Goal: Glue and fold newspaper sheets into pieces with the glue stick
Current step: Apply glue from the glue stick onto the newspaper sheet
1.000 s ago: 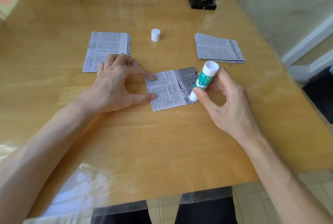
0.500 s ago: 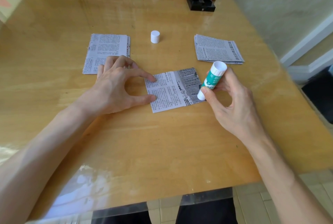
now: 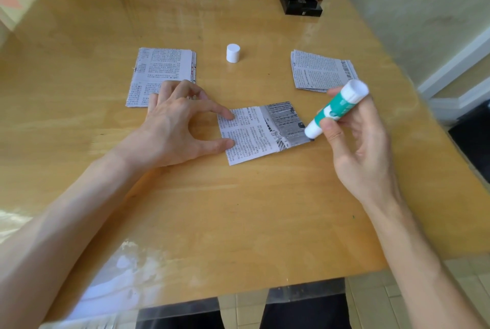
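Presses newspaper piece (image 3: 261, 132) flat at mid-table with spread thumb and forefinger of left hand (image 3: 172, 127) on its left edge; grips tilted glue stick (image 3: 336, 108) in curled right hand (image 3: 358, 148), tip by the piece's right edge.

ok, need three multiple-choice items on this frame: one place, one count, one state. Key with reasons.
1. Where does the white cap stand on the table?
A. On the floor
B. Between the left stack and the right stack
C. At the near edge

2. How many newspaper lots lie on the table?
A. Two
B. Three
C. Five

3. The glue stick is:
A. lying flat
B. capped
C. held tilted in the right hand

Key:
1 B: it stands upright between the two far stacks.
2 B: two stacks plus the middle sheet, which the left hand presses at its left edge.
3 C: the right hand grips it, with the uncapped tip by the sheet's right edge.
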Motion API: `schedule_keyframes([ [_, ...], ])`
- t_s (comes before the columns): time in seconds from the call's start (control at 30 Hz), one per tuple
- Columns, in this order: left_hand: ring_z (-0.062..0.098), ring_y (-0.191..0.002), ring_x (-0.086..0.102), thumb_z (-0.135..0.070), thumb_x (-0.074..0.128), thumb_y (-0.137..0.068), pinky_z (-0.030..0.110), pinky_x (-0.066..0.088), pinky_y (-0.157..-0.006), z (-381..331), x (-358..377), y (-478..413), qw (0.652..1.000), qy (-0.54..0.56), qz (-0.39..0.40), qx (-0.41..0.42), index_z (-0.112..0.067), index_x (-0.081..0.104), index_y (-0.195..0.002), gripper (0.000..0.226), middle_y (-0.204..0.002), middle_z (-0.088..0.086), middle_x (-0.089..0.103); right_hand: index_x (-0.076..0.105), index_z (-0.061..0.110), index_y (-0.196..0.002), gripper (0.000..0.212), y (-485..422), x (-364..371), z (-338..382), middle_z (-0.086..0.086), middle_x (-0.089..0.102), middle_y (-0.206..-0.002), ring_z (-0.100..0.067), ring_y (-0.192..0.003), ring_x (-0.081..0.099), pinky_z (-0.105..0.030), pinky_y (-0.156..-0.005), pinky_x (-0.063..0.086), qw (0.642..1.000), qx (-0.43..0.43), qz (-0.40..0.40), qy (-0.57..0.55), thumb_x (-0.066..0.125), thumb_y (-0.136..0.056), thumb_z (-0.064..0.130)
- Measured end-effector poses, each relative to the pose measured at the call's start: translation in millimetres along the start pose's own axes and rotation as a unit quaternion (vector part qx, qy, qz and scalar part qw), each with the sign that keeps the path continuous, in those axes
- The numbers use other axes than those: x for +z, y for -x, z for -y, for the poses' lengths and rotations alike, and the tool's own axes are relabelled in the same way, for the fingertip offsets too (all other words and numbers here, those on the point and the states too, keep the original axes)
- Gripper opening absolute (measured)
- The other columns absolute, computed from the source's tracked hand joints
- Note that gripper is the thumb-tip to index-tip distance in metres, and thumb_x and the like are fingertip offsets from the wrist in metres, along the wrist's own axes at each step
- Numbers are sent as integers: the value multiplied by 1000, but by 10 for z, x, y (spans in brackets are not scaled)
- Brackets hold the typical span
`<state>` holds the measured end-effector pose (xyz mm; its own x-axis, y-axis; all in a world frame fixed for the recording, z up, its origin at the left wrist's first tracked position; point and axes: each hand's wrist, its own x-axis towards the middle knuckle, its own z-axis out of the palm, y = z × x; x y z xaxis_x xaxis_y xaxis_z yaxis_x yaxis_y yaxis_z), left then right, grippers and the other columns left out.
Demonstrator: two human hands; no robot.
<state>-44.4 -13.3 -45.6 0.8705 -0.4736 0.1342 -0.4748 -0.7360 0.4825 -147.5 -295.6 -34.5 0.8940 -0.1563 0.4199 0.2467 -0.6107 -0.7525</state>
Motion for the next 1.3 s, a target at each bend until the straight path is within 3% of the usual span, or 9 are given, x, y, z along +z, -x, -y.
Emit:
schedule_keyframes([
  [0.1, 9, -117, 26, -93, 50, -57, 31, 22, -100, 2, 0, 3, 1000, 0, 0, 0, -67, 62, -109, 60, -117, -15, 42, 51, 13, -140, 35, -67, 15, 40, 26, 66, -116, -12, -109, 68, -30, -100, 51, 998, -20, -56, -22, 60, -106, 9],
  [0.2, 9, -117, 27, -92, 51, -58, 32, 23, -100, 6, 11, 3, 1000, -1, -3, 0, -67, 62, -110, 59, -118, -14, 42, 49, 5, -142, 38, -127, 39, 91, 17, 65, -115, -7, -107, 68, -25, -98, 51, 994, -28, -96, -48, 60, -106, 6],
  [0.3, 11, -119, 29, -92, 51, -58, 34, 24, -101, 9, 28, 1, 1000, -3, -7, -1, -66, 62, -110, 58, -118, -13, 44, 50, 7, -136, 38, -163, 148, 215, -6, 71, -113, -11, -103, 73, -26, -94, 55, 995, -25, -36, -91, 67, -102, 5],
  [0.43, 9, -118, 27, -95, 51, -55, 31, 21, -100, -16, 25, 3, 1000, -10, -10, -8, -61, 66, -113, 69, -118, -14, 44, 56, 6, -118, 26, -155, 410, 316, 3, 76, -104, -15, -99, 76, -30, -89, 58, 992, -9, 74, -102, 73, -98, 8],
  [0.63, 6, -115, 24, -96, 52, -51, 29, 19, -98, -35, 40, 10, 1000, -23, -17, -4, -61, 64, -114, 73, -117, -15, 43, 57, 4, -110, 20, -82, 579, 382, 4, 78, -99, -12, -98, 75, -35, -89, 58, 989, -20, 135, -52, 72, -99, 12],
  [0.87, 4, -114, 23, -98, 51, -50, 28, 18, -97, -31, 43, 12, 1000, -12, -8, -9, -66, 56, -109, 67, -117, -15, 42, 53, 9, -112, 20, -36, 609, 384, 2, 67, -94, -16, -89, 68, -44, -77, 53, 985, -64, 159, 31, 66, -104, 22],
  [1.3, 4, -116, 22, -96, 52, -50, 29, 19, -100, -26, 27, 8, 1000, -9, 1, -11, -63, 63, -114, 72, -117, -15, 41, 49, 9, -113, 19, -50, 549, 323, -4, 71, -96, -23, -90, 70, -47, -79, 54, 986, -36, 156, 38, 64, -104, 16],
])
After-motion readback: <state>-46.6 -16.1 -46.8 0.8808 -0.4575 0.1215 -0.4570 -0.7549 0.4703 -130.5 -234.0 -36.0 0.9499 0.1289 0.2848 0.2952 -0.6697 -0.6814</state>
